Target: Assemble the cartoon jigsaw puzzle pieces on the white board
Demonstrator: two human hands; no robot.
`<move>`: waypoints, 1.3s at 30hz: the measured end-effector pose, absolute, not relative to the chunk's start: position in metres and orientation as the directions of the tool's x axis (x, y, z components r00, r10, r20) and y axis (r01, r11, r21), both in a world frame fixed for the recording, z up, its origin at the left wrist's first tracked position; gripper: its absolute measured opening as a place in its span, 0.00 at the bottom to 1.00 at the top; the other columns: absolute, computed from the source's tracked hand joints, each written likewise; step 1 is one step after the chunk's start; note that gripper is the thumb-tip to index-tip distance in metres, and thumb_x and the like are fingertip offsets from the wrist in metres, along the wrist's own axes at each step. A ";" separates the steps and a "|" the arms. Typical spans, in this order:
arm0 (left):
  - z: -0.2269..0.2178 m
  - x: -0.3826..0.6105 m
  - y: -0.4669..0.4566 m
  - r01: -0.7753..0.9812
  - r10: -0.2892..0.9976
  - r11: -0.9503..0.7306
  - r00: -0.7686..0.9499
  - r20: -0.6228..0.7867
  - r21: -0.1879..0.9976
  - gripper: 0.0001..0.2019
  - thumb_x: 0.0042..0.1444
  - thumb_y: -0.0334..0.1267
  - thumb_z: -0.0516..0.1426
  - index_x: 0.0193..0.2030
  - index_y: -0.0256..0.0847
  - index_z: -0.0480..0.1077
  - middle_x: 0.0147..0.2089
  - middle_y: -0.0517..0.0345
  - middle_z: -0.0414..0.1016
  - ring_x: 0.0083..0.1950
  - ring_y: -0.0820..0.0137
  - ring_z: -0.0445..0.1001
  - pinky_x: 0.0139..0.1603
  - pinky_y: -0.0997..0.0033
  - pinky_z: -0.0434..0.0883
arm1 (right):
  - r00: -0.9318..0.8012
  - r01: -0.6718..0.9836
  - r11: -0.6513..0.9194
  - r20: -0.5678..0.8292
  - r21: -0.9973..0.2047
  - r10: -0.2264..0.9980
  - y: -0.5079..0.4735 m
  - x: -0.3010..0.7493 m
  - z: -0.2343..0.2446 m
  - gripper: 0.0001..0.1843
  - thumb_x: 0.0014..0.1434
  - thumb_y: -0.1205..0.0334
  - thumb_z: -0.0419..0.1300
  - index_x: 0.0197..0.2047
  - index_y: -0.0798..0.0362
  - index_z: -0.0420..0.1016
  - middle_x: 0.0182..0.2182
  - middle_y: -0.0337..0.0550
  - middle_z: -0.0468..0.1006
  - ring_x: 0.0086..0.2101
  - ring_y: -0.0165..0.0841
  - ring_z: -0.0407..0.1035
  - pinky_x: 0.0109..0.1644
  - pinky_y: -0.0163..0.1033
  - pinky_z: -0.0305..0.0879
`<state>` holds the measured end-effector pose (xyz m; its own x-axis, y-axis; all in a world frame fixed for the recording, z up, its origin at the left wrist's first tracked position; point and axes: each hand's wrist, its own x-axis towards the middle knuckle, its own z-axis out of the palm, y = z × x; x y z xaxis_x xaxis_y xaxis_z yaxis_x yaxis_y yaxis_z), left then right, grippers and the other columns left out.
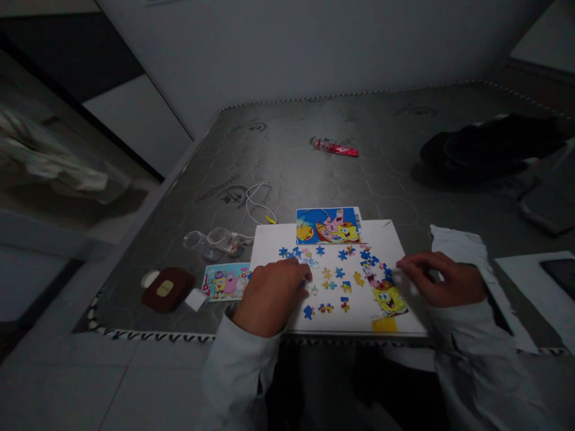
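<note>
A white board [278,239] lies at the near edge of a grey mattress-like surface. Several loose blue and yellow puzzle pieces [335,278] are scattered on it, and a joined yellow cartoon section [389,298] sits at its right. My left hand [272,293] rests on the board's left part, fingers curled over pieces; what they grip is hidden. My right hand [442,276] lies at the board's right edge, fingers bent, fingertips touching pieces beside the joined section. A cartoon reference picture [329,225] lies at the board's far edge.
A second cartoon card [224,280] lies left of the board, beside a dark red case [167,289] and a clear plastic bag [211,242]. A white cable [256,200], a red wrapper [335,147], dark clothing [489,146] and white paper [462,245] lie around.
</note>
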<state>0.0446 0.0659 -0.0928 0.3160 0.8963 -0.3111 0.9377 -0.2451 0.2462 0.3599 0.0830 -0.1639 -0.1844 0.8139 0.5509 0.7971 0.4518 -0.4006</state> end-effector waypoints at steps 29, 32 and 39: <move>-0.100 0.051 0.066 0.803 0.955 -0.108 0.248 -0.163 0.586 0.11 0.64 0.39 0.57 0.48 0.47 0.80 0.47 0.58 0.84 0.49 0.61 0.80 0.55 0.59 0.71 | -0.627 0.751 0.504 -0.222 -0.428 0.747 0.070 0.293 -0.157 0.13 0.57 0.66 0.66 0.47 0.48 0.80 0.35 0.42 0.80 0.41 0.43 0.75 0.49 0.51 0.65; -0.098 0.045 0.067 0.788 0.966 -0.037 0.185 -0.180 0.615 0.12 0.64 0.39 0.57 0.49 0.45 0.80 0.47 0.57 0.84 0.46 0.61 0.80 0.52 0.59 0.72 | -0.657 0.730 0.533 -0.224 -0.429 0.720 0.069 0.290 -0.155 0.14 0.60 0.65 0.64 0.50 0.48 0.79 0.39 0.44 0.80 0.44 0.45 0.75 0.51 0.52 0.65; -0.095 0.032 0.071 0.702 0.985 0.041 0.092 -0.148 0.711 0.09 0.61 0.40 0.60 0.46 0.46 0.80 0.41 0.60 0.84 0.40 0.66 0.80 0.46 0.64 0.72 | -0.607 0.755 0.477 -0.202 -0.449 0.769 0.069 0.292 -0.160 0.07 0.57 0.62 0.69 0.40 0.48 0.77 0.33 0.39 0.77 0.36 0.37 0.73 0.45 0.45 0.65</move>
